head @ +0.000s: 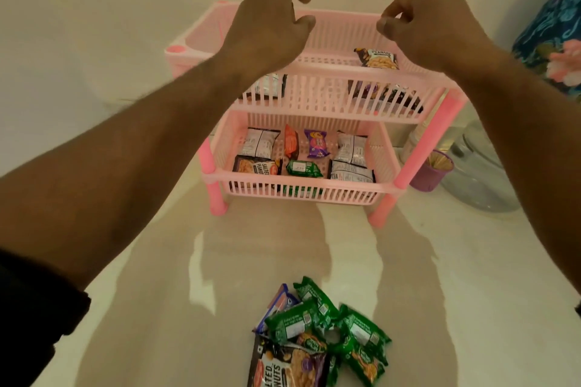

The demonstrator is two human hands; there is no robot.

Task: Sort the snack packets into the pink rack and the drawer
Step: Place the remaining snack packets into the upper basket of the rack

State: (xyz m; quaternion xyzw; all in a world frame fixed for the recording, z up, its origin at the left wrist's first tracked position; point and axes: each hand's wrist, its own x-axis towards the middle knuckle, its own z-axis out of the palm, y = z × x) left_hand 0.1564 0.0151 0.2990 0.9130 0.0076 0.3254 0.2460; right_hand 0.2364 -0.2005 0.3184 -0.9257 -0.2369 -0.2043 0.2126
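Closest to the person, a heap of snack packets point(320, 333) lies on the pale table point(141, 292): several green packets tumbled over one another, a blue-and-white one poking out at the back left, and a dark salted peanuts packet point(286, 366) at the front, cut off by the lower edge of the view.

Further along the table stands the pink rack point(314, 104), on darker pink legs. Its lower tray point(301, 187) holds a spread of packets lying flat: two white-backed ones at the left and right, an orange packet and a purple packet between them at the back, a green packet in the middle, and a salted peanuts packet at the front left. The tier above shows dark packets through its slats at both ends. The top tray carries a single peanut packet point(377, 58) toward its right side.

Both bare arms reach out over the top of the rack. The left hand point(270, 25) hovers above the tray's left half with fingers curled like a claw, holding nothing. The right hand point(430, 25) hangs over the far rim, fingers loosely bent, thumb near the fingertips, also holding nothing.

Right of the rack sit a small purple cup of toothpicks point(432, 173) and a clear glass jar point(481, 173). Floral fabric point(553, 28) shows at the far right edge.
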